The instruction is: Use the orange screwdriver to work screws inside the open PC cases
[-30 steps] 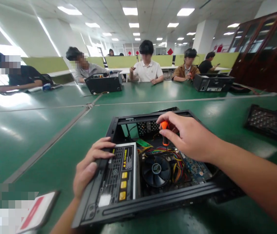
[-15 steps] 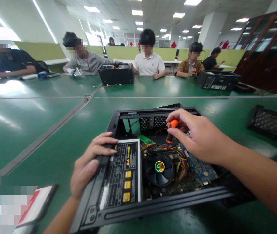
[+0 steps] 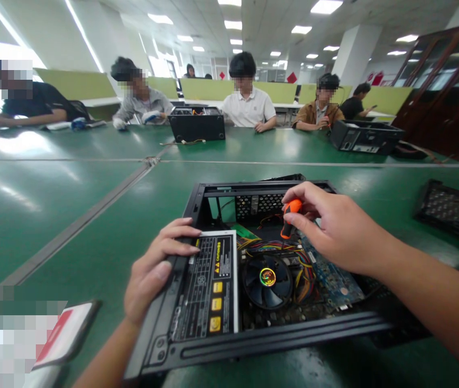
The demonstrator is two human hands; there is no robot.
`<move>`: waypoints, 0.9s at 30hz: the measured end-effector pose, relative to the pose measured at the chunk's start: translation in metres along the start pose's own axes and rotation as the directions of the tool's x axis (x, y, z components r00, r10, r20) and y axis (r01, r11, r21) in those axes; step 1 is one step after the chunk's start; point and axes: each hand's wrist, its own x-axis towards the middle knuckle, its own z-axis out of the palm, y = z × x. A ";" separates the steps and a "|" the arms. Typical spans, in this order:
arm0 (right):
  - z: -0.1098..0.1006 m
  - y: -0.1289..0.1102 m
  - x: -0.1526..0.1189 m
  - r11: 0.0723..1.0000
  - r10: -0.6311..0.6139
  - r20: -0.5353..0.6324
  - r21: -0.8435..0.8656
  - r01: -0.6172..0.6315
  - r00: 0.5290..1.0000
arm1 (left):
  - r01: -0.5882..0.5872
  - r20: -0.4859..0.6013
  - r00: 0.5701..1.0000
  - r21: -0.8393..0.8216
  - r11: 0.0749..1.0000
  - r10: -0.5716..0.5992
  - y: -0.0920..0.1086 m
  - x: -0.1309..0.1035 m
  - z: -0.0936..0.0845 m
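An open black computer case [image 3: 286, 335] lies on its side in front of me. My left hand [image 3: 152, 269] grips its left edge, the fingertips resting over the labelled power supply [image 3: 205, 288]. In my right hand [image 3: 330, 229] is an orange and black screwdriver [image 3: 293, 207], held almost upright between thumb and fingers. Its shaft points down just behind the round cooling fan [image 3: 267, 280]; where the tip touches is too small to make out. Coloured cables [image 3: 304, 269] run beside the fan, and a blue circuit board [image 3: 332, 275] lies under my right hand.
A black perforated panel [image 3: 451, 213] lies on the green table [image 3: 71, 199] at right. A card-like object [image 3: 65, 331] is at lower left. Across the table, several people sit near two more computer cases, one central [image 3: 197, 126] and one at right [image 3: 369, 137].
The view has shifted slightly, moving the scene a little right and down. My hands keep their holds. Across the table, a person in grey has drawn a gloved hand back from the central case.
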 end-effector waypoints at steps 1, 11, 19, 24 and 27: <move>0.000 0.000 0.000 1.000 -0.001 0.002 -0.001 0.001 1.000 | -0.009 0.009 1.000 0.000 1.000 0.009 0.000 0.000 -0.001; -0.008 -0.009 -0.001 0.992 -0.083 -0.015 -0.100 0.081 0.996 | 0.006 -0.054 0.998 -0.037 0.999 -0.008 0.005 0.000 0.009; -0.015 -0.014 -0.008 0.988 -0.132 -0.066 -0.095 0.125 0.989 | 0.001 -0.010 1.000 -0.007 1.000 -0.001 0.006 0.003 0.006; -0.023 -0.020 -0.012 0.974 -0.212 0.060 0.089 0.206 0.975 | -0.043 0.000 0.999 -0.008 0.999 0.043 0.003 0.003 0.004; -0.023 -0.020 -0.012 0.963 -0.261 0.147 0.112 0.246 0.954 | -0.030 0.010 0.999 -0.015 0.999 0.031 0.005 0.003 0.005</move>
